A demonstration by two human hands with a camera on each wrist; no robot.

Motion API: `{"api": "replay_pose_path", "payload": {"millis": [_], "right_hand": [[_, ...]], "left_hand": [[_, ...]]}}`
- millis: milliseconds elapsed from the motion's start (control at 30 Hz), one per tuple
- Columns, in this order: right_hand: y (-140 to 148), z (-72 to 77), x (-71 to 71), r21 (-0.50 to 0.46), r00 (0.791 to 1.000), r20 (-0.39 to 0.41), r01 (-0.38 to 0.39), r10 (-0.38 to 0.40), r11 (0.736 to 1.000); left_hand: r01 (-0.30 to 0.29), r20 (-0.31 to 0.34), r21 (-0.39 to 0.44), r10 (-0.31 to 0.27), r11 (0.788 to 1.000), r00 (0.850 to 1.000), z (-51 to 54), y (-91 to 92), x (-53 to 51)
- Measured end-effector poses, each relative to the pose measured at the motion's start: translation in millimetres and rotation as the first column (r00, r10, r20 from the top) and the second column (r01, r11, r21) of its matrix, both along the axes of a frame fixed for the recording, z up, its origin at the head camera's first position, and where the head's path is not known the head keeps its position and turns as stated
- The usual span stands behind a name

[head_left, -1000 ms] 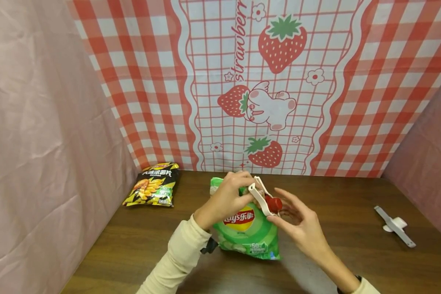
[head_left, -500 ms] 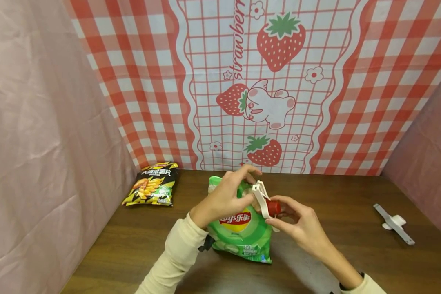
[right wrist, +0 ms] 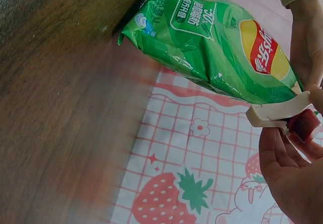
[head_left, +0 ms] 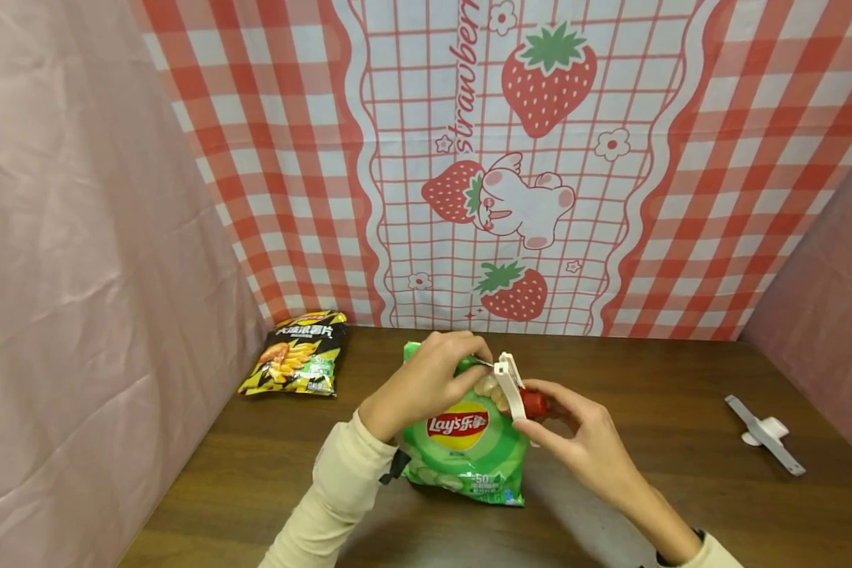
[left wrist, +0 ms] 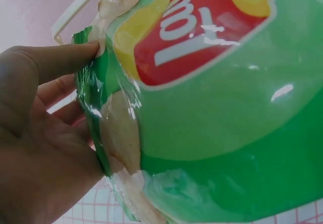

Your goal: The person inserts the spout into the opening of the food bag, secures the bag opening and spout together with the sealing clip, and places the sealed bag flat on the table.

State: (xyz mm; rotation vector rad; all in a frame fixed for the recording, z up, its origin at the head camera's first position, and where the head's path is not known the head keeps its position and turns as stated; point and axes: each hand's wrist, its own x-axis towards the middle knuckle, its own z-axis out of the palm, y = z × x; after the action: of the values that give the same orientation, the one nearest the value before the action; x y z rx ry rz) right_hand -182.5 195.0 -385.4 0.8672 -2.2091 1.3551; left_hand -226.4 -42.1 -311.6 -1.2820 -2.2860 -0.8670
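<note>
A green Lay's chip bag point(head_left: 461, 465) stands tilted in front of me, its top edge turned up and right. My left hand point(head_left: 426, 390) pinches that edge between thumb and fingers, as the left wrist view also shows with the bag's printed front point(left wrist: 217, 118). At the edge sits a white bag clip point(head_left: 509, 390) with a red cap point(head_left: 535, 403). My right hand point(head_left: 592, 442) holds this clip from the right, thumb on its lower end and fingers by the cap. Whether the bag's edge lies between the clip's two arms, I cannot tell.
A black chip bag point(head_left: 297, 355) lies at the table's back left. On the right lies a grey bar clip with a white round part point(head_left: 765, 432). Behind the brown table point(head_left: 653, 371) hangs a strawberry-print cloth point(head_left: 539, 189); pink cloth point(head_left: 113, 276) hangs at the sides.
My right fingers have closed in around the clip's red cap. The clip has moved slightly down and right, and the bag's bottom has swung left. My left fingers lifted, then came down again.
</note>
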Motion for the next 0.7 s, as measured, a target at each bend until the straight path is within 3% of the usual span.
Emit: {"api": "replay_pose_path", "payload": {"millis": [300, 700], "right_hand": [[-6.6, -2.0, 1.8, -0.008, 0.996, -0.068, 0.054, -0.054, 0.999], [-7.8, -3.4, 2.6, -0.012, 0.989, -0.127, 0.078, -0.079, 0.997]], "left_hand": [[-0.022, 0.001, -0.011, 0.022, 1.0, 1.0, -1.8, 2.7, 1.4], [0.023, -0.005, 0.01, -0.023, 1.0, 1.0, -2.2, 5.8, 1.0]]}}
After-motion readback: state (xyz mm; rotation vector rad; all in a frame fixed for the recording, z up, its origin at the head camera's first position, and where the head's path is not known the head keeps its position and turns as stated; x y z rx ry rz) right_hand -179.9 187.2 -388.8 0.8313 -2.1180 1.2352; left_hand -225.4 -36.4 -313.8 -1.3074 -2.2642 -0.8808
